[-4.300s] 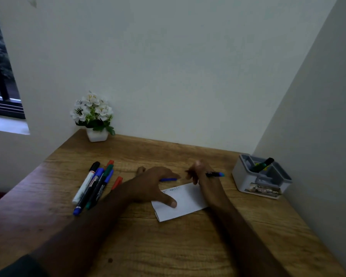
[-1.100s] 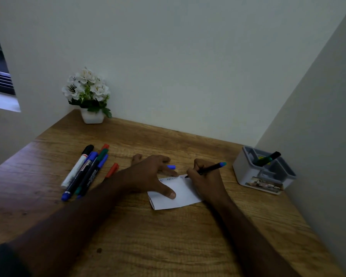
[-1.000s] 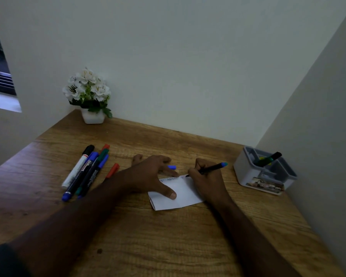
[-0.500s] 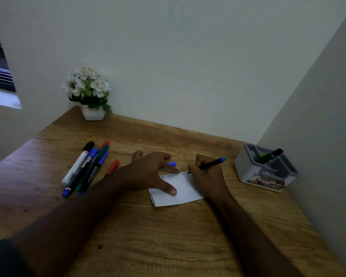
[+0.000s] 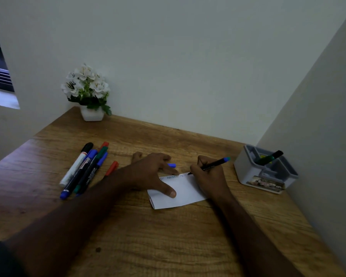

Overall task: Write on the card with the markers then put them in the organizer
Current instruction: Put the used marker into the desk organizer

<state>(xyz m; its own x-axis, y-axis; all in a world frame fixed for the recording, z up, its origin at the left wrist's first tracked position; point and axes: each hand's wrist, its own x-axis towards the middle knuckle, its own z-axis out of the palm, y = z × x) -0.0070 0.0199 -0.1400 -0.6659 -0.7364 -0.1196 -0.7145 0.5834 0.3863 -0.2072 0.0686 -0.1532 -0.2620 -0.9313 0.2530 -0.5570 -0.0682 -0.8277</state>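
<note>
Right hand (image 5: 208,176) has its fingers (image 5: 200,162) curled tight round a black marker with a blue end (image 5: 212,166), tip down at the top right corner of the white card (image 5: 185,191). Over the last second the tip has crept rightward along that top line of writing, so the line has pretty much run out of card; I'd say this marker's bit of writing is nearly done. Can't read the letters, it's too dim and small.

Left hand (image 5: 151,172) lies flat with fingers spread, thumb pressing the card's lower left to pin it on the tabletop (image 5: 168,236). A blue cap (image 5: 171,165) pokes out from behind its fingertips; it looks like it's lying on the wood rather than being held, but I can't really tell.

Compared with four seconds ago, the right hand was holding the marker level above the card and wasn't writing at all. Now it's in a proper pen grip. The left hand hasn't budged.

Further out: a bunch of markers (image 5: 82,168) lies on the left, and a red one (image 5: 111,167) a bit apart, same as before. The grey organizer (image 5: 266,169) sits at the right by the wall with one green marker (image 5: 269,157) already in it. Flower pot (image 5: 92,114) is in the back corner. So there are plenty left to go.
</note>
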